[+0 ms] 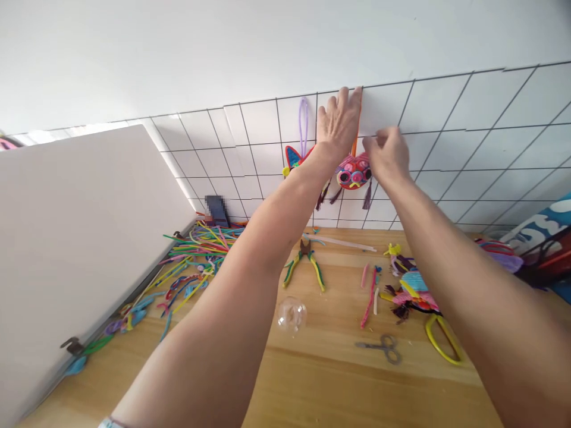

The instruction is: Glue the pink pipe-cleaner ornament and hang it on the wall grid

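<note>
My left hand (339,122) lies against the white gridded wall, its fingers stretched upward beside an orange hanging loop (355,145). From this loop hangs a round pink and red animal-face ornament (354,172) with dark tassels. My right hand (390,156) is just right of the ornament, fingers curled together; what they hold, if anything, is hidden. Left of it, a second ornament (293,156) with a blue ear hangs from a purple loop (304,125), partly covered by my left forearm.
On the wooden table (312,380) lie pliers (305,255), a clear plastic ball (292,315), small scissors (382,347) and pink pipe-cleaner pieces (369,300). Many coloured pipe cleaners (200,244) are heaped at left beside a white board (89,238). Colourful crafts (414,291) lie by my right forearm.
</note>
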Tool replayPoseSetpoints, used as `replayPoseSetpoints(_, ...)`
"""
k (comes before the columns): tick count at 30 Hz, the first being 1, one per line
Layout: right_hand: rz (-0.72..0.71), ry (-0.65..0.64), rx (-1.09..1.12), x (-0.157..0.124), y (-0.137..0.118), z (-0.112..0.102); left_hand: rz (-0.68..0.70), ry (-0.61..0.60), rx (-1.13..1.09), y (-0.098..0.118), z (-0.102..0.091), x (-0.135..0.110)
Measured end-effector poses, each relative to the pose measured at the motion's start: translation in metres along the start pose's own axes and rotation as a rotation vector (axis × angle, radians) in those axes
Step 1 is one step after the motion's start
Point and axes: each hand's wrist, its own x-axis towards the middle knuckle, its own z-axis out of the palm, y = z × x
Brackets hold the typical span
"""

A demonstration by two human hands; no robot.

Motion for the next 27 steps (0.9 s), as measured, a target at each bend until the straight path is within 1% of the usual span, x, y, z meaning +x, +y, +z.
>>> replayPoseSetpoints(2, -0.133, 0.091, 0.021, -0.038, 0.009, -0.012, 0.001, -0.004, -0.052, -0.003, 0.001, 0.003)
replayPoseSetpoints(3, -0.207, 0.089, 0.043, -0.064, 0.01, -0.02, 0.004, -0.003, -0.074, -0.005, 0.002, 0.005)
replayPoseSetpoints(5, -0.294, 0.004, 0.065, -0.129, 0.009, -0.036, 0.015, 0.005, -0.09, -0.008, 0.003, 0.006)
replayPoseSetpoints(8, -0.437, -0.141, 0.078, -0.245, 0.002, -0.056, 0.037, 0.012, -0.058, -0.01, 0.006, 0.005)
replayPoseSetpoints(10, -0.54, -0.215, 0.098, -0.319, 0.0, -0.06, 0.042, 0.011, -0.032, -0.009, 0.007, 0.003)
replayPoseSetpoints(11, -0.587, -0.269, 0.112, -0.35, 0.001, -0.06, 0.044, 0.013, -0.027, -0.009, 0.008, 0.001)
replayPoseSetpoints(13, -0.633, -0.351, 0.176, -0.398, 0.005, -0.056, 0.049, 0.015, -0.032, -0.009, 0.009, -0.002)
replayPoseSetpoints(14, -0.641, -0.395, 0.199, -0.413, 0.009, -0.054, 0.055, 0.016, -0.04, -0.009, 0.009, -0.003)
replayPoseSetpoints(16, -0.637, -0.468, 0.221, -0.428, 0.017, -0.048, 0.07, 0.011, -0.05, -0.011, 0.01, -0.005)
replayPoseSetpoints(18, -0.594, -0.506, 0.213, -0.429, 0.024, -0.044, 0.078, 0.004, -0.038, -0.012, 0.011, -0.007)
replayPoseSetpoints(21, -0.516, -0.518, 0.197, -0.423, 0.03, -0.041, 0.079, -0.011, 0.0, -0.014, 0.011, -0.007)
replayPoseSetpoints(27, -0.491, -0.566, 0.216, -0.425, 0.032, -0.038, 0.074, -0.043, -0.003, -0.016, 0.01, -0.001)
